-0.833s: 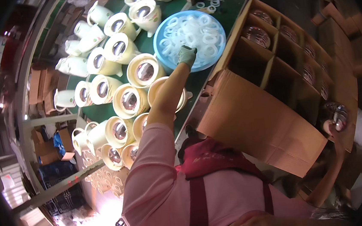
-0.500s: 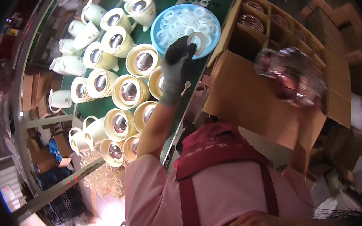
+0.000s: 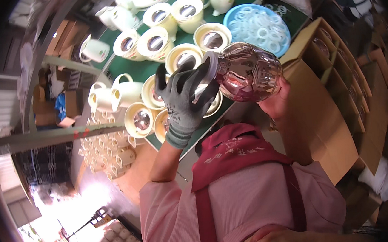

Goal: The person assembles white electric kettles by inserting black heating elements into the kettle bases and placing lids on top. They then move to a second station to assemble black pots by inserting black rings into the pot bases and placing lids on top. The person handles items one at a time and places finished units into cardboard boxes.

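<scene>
While your bare right hand (image 3: 278, 97) grips the rounded end of a mirrored glass liner (image 3: 250, 72), your gloved left hand (image 3: 186, 94) pinches a translucent ring (image 3: 214, 65) at its mouth; around or against the rim, cannot tell. Liner held sideways, between cream jugs (image 3: 189, 27) and partitioned carton (image 3: 325, 118), blue basin (image 3: 227, 22) of rings beyond.

The green table (image 3: 141, 68) bears cream jugs (image 3: 95, 50) and a basin (image 3: 227, 23).
</scene>
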Demonstrator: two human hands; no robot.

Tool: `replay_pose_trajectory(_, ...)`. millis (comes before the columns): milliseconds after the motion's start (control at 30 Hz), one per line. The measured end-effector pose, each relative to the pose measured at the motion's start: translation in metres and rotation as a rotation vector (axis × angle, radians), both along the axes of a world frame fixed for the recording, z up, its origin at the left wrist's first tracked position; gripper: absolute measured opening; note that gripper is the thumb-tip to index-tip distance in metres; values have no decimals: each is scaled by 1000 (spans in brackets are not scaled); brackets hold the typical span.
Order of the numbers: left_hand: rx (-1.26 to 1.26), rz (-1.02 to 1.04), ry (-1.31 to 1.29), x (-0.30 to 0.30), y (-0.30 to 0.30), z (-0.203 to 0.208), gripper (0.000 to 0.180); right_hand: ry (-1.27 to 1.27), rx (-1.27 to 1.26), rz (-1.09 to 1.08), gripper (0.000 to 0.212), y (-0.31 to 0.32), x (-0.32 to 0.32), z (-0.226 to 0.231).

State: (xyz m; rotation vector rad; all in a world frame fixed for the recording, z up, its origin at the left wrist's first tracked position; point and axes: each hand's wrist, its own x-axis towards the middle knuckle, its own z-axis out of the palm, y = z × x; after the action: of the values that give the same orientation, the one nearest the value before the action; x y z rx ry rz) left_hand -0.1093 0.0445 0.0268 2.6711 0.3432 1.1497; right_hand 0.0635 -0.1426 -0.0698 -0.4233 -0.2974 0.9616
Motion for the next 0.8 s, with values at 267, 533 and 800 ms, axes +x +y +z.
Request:
replay_pose_trajectory(267,-523,68,-355,-38,-8,-41,57,-106,-98,-5,71,56,-56,-17)
replay_pose_trajectory(533,-328,83,-232,-56,18,-40,80,-38,-134,141,74,96,-80,-21)
replay_pose_trajectory(800,-169,975,252,-139,314,-158,60,306,-178,299,86,106,-84,-15)
